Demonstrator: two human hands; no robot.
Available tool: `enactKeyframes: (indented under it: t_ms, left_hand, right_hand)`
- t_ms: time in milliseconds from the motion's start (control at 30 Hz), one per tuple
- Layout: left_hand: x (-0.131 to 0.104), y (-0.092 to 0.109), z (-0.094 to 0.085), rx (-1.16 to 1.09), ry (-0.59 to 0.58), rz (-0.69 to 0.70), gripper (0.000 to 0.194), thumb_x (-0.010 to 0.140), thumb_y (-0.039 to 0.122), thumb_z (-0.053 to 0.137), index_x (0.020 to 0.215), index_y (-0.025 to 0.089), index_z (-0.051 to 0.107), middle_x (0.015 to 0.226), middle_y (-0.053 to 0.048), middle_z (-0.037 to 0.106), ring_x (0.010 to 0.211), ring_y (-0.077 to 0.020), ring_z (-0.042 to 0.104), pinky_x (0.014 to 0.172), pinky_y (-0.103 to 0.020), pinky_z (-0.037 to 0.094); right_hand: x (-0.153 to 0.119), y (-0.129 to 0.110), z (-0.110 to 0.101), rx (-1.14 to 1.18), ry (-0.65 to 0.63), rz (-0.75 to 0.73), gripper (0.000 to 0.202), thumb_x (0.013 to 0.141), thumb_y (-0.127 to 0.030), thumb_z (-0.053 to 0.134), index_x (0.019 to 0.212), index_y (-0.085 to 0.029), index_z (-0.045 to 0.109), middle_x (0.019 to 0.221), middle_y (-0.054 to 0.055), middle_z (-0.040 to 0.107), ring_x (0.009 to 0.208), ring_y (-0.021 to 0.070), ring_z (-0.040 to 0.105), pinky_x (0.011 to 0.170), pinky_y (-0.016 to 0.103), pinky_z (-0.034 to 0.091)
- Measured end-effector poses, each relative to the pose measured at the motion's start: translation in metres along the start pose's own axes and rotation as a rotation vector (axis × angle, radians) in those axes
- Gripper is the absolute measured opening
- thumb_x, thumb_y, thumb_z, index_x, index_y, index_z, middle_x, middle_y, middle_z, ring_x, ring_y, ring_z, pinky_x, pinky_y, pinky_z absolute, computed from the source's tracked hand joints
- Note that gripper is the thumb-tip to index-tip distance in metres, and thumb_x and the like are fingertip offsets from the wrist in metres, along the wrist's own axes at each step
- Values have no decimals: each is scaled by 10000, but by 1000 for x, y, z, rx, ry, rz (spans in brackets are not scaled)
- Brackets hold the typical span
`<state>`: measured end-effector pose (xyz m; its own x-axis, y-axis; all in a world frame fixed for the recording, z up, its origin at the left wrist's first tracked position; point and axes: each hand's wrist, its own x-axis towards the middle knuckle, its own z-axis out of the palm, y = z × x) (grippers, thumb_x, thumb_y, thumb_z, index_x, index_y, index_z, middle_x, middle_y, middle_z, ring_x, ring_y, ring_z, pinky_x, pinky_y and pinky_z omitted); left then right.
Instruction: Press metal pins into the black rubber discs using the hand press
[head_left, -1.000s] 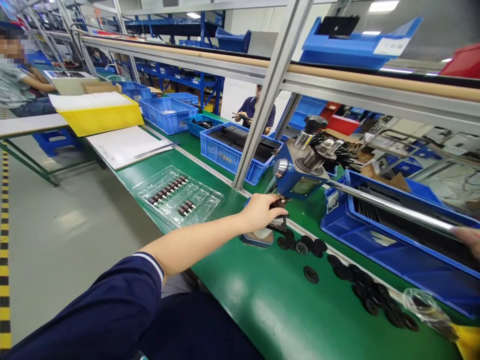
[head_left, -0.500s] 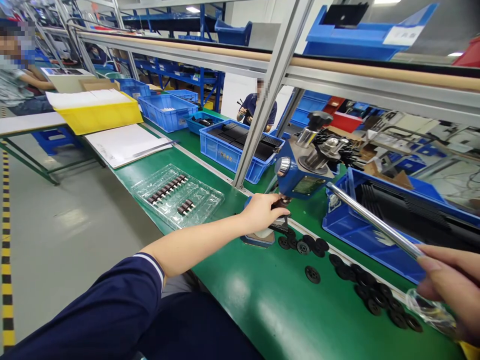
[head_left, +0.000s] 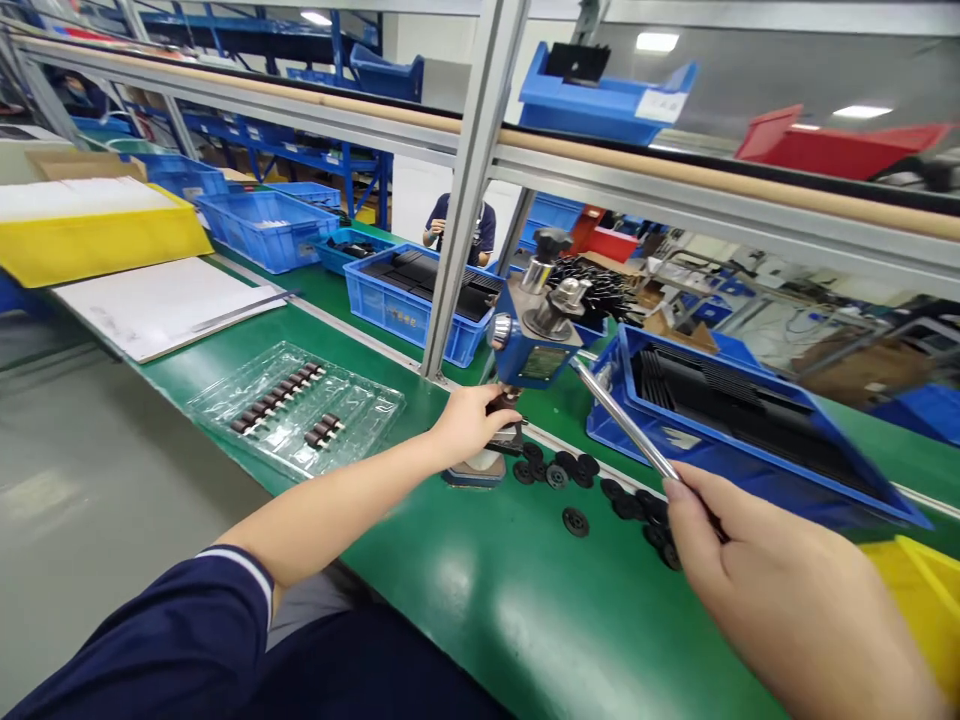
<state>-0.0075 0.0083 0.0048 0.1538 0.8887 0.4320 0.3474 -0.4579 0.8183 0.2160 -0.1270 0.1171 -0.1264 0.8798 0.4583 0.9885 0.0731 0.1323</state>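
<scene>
A blue hand-operated arbor press stands on the green bench. My right hand is closed around the end of its long metal lever. Under the ram, my left hand pinches a small dark brown part, largely covered by the fingers. Just right of the press base lie several black slotted discs, with a single disc apart from them. In a clear plastic tray on the left rest several dark brown cylindrical pieces with light-coloured shafts.
A blue crate of black flat parts stands behind the lever, another blue crate left of the upright post. A yellow bin is at the right edge. A person sits across the bench.
My view has swung right, so the bench appears further left. My right hand still grips the lever, now closer in view and extending further into it. My left hand stays under the press ram.
</scene>
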Motion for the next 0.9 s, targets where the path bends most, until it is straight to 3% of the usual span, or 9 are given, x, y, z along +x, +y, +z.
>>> enactKeyframes:
  t_ms: [200,400,467,567,767,833,900]
  left_hand:
    - [-2,1,2,12,18,-25,182,794,291,697,901,147,727,852,-49,757,773,-194,680,735,-280,498]
    - [-4,0,4,31,9,-36,199,804,305,687,938,163,728,864,-42,755,776,-188,670,730,-278,501]
    - [-5,1,3,25,5,-42,198,808,302,682,946,169,731,870,-41,756,782,-188,670,740,-280,505]
    - [-5,5,2,16,12,-48,183,800,278,687,941,172,736,879,-39,759,786,-189,675,750,-281,501]
    - [-6,11,3,10,49,-62,175,773,263,713,918,168,738,839,-30,756,744,-181,659,706,-267,486]
    - [-6,11,3,27,58,-62,175,769,260,717,916,168,739,830,-28,753,732,-177,652,702,-268,479]
    - [-6,11,3,48,54,-61,173,768,261,719,912,168,739,829,-28,752,733,-177,650,701,-270,475]
  right_hand:
    - [8,10,-12,180,-175,-43,371,937,-470,343,932,-288,665,753,-29,704,636,173,662,526,266,460]
    - [-12,3,17,48,109,-29,331,946,-397,407,1043,-235,680,778,9,709,576,168,636,496,268,397]
    - [-17,0,23,31,134,-30,313,943,-383,426,1068,-240,675,749,-2,701,560,164,628,490,268,388]
    - [-15,1,19,68,67,-28,298,949,-377,412,1055,-253,662,762,-14,701,574,167,628,498,267,397]
    - [-1,9,-2,273,-239,2,366,962,-447,348,795,-235,595,637,-17,624,507,138,551,481,248,375]
    - [-1,9,-1,339,-255,3,368,966,-434,344,782,-226,585,612,-19,605,495,128,538,477,238,374]
    - [-5,6,5,352,-173,3,333,963,-406,359,865,-226,620,632,-15,623,499,128,548,476,237,376]
